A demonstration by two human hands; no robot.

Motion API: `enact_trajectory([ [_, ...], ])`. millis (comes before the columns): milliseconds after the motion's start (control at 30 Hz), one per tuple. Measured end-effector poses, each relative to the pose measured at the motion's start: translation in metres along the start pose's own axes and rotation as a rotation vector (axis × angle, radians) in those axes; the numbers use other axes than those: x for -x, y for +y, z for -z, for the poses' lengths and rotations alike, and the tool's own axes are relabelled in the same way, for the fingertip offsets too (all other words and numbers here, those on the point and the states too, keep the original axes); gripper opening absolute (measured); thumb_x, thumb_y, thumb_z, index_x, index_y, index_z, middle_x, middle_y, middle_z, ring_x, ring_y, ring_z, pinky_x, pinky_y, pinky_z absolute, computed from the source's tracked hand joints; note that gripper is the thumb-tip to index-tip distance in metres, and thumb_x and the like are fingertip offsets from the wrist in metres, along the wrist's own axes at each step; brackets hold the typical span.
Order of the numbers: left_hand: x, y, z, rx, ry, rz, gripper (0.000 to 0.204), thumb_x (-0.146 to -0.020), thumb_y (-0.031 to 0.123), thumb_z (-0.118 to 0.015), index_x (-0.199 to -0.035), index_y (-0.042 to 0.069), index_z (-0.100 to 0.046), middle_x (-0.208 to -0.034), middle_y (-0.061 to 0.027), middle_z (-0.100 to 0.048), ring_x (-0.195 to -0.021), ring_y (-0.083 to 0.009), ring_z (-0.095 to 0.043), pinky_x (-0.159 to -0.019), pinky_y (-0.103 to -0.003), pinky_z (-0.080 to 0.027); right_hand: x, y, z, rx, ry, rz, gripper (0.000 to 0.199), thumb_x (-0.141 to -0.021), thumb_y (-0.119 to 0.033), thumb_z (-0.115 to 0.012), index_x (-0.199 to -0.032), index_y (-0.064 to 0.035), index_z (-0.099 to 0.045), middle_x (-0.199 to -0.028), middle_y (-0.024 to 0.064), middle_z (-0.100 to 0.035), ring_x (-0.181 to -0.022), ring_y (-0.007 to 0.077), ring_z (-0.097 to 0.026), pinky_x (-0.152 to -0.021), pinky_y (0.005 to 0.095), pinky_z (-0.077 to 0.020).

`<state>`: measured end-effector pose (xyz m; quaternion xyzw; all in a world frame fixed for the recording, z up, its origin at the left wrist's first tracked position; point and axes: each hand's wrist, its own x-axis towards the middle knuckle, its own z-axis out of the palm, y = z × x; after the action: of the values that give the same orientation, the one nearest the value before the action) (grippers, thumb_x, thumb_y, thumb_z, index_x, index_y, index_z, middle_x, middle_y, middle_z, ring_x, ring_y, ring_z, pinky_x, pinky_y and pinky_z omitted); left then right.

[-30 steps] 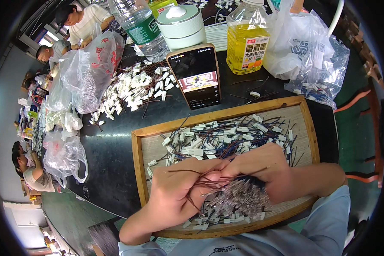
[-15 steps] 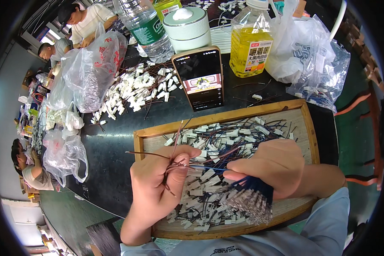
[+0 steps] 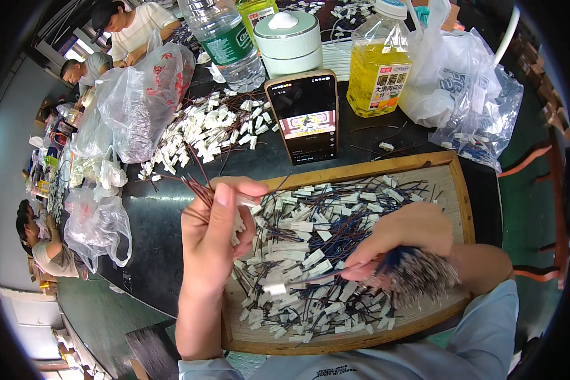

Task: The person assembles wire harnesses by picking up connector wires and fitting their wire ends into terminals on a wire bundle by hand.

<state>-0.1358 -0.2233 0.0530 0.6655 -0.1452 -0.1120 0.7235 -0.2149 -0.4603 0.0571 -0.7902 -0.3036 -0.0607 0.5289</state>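
The left hand (image 3: 210, 237) pinches brown wires (image 3: 199, 191) at the left edge of the wooden tray (image 3: 465, 202). I see the right hand (image 3: 411, 229) clutching a blue wire bundle (image 3: 421, 277) above heaped white connectors (image 3: 313, 258).

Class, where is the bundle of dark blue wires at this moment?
In the head view, the bundle of dark blue wires is right of centre, held in the right hand over the wooden-rimmed tray.
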Motion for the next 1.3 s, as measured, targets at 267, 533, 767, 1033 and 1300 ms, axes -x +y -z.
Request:
enact_trajectory([
  [267, 0.0, 0.001, 0.001, 0.341, -0.15, 0.172, 0.029, -0.098, 0.032, -0.039, -0.106, 0.007, -0.05, -0.062, -0.0017, -0.045, -0.039, -0.003, -0.031, -0.032, -0.017, -0.022, 0.0, 0.003, -0.009, -0.123, -0.118, -0.179, 0.042, -0.063, -0.005, -0.069, -0.104, -0.0063, -0.057, -0.093, 0.0093, -0.064, -0.083, 0.0255, -0.065, -0.071, 0.0278, -0.0489],
  [533, 0.005, -0.006, -0.006, 0.236, -0.223, 0.176, 0.03, -0.091, 0.037, -0.054, -0.089, 0.011, -0.039, -0.057, -0.0006, -0.04, -0.04, -0.0043, -0.031, -0.033, -0.017, -0.021, 0.005, 0.006, -0.015, -0.246, 0.035, -0.172, 0.045, -0.064, -0.001, -0.066, -0.107, -0.0045, -0.053, -0.09, 0.0106, -0.061, -0.08, 0.0255, -0.064, -0.068, 0.0268, -0.0463],
  [767, 0.017, -0.002, -0.012, 0.276, -0.36, 0.162, 0.026, -0.093, 0.026, -0.052, -0.093, 0.0, -0.052, -0.06, 0.0002, -0.041, -0.048, -0.0041, -0.032, -0.043, -0.019, -0.026, 0.005, 0.001, -0.01, -0.053, 0.108, -0.069, 0.035, -0.069, -0.009, -0.073, -0.101, -0.0012, -0.059, -0.087, 0.0084, -0.065, -0.073, 0.0201, -0.065, -0.064, 0.0264, -0.0489],
  [1033, 0.024, 0.003, -0.018, 0.305, -0.358, 0.182, 0.022, -0.092, 0.021, -0.054, -0.093, -0.001, -0.049, -0.066, -0.0012, -0.047, -0.053, -0.0036, -0.038, -0.047, -0.018, -0.03, 0.003, -0.004, -0.006, -0.08, 0.066, -0.099, 0.033, -0.069, -0.009, -0.074, -0.1, -0.0019, -0.063, -0.09, 0.0096, -0.067, -0.077, 0.0209, -0.067, -0.068, 0.0268, -0.051],
  [1300, 0.024, 0.008, -0.022, 0.158, -0.392, 0.146, 0.018, -0.091, 0.016, -0.056, -0.093, 0.0, -0.049, -0.078, -0.0028, -0.052, -0.063, -0.005, -0.045, -0.057, -0.019, -0.037, 0.006, 0.001, -0.01, -0.082, 0.034, -0.096, 0.031, -0.07, -0.014, -0.074, -0.097, -0.0039, -0.063, -0.088, 0.009, -0.067, -0.076, 0.0237, -0.067, -0.065, 0.0273, -0.0509],
])
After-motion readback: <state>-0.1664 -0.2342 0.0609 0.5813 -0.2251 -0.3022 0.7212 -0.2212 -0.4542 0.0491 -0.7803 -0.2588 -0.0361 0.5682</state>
